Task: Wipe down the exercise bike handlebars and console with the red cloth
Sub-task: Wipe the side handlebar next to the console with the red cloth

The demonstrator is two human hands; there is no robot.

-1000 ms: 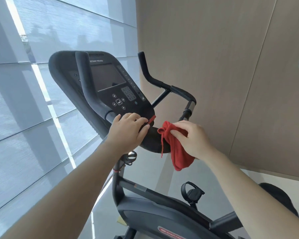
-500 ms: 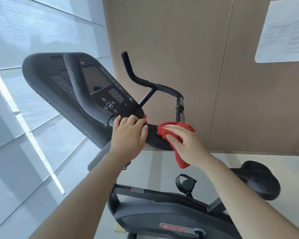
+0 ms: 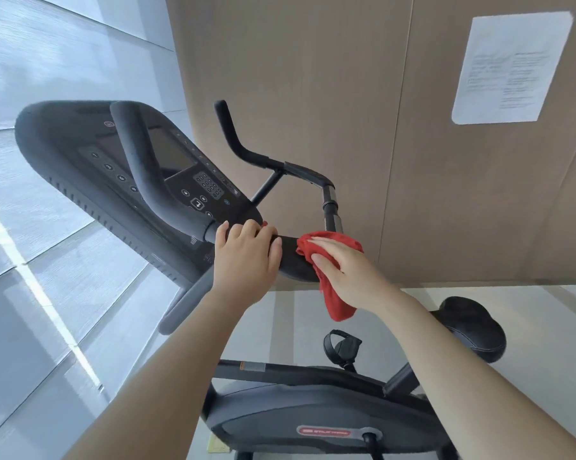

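Note:
The black exercise bike console (image 3: pixel 180 167) with its dark screen and keypad tilts toward me at centre left. Black handlebars (image 3: pixel 246 154) curve up behind it, and a thick left bar (image 3: pixel 137 161) crosses in front of the console. My left hand (image 3: pixel 246 260) is wrapped around the near crossbar just below the console. My right hand (image 3: pixel 343 270) presses the red cloth (image 3: pixel 333 293) flat onto the padded crossbar (image 3: pixel 293 260) right beside my left hand. Part of the cloth hangs down below my palm.
A tan panelled wall (image 3: pixel 346 94) with a white paper notice (image 3: pixel 512 68) stands behind the bike. Frosted window panes (image 3: pixel 47 260) fill the left. Below are the bike's frame housing (image 3: pixel 313 423), a pedal strap (image 3: pixel 343 350) and the black saddle (image 3: pixel 472 327).
My right hand brought the cloth from hanging in the air onto the crossbar and flattened over it. The view swung right. My left hand kept its grip.

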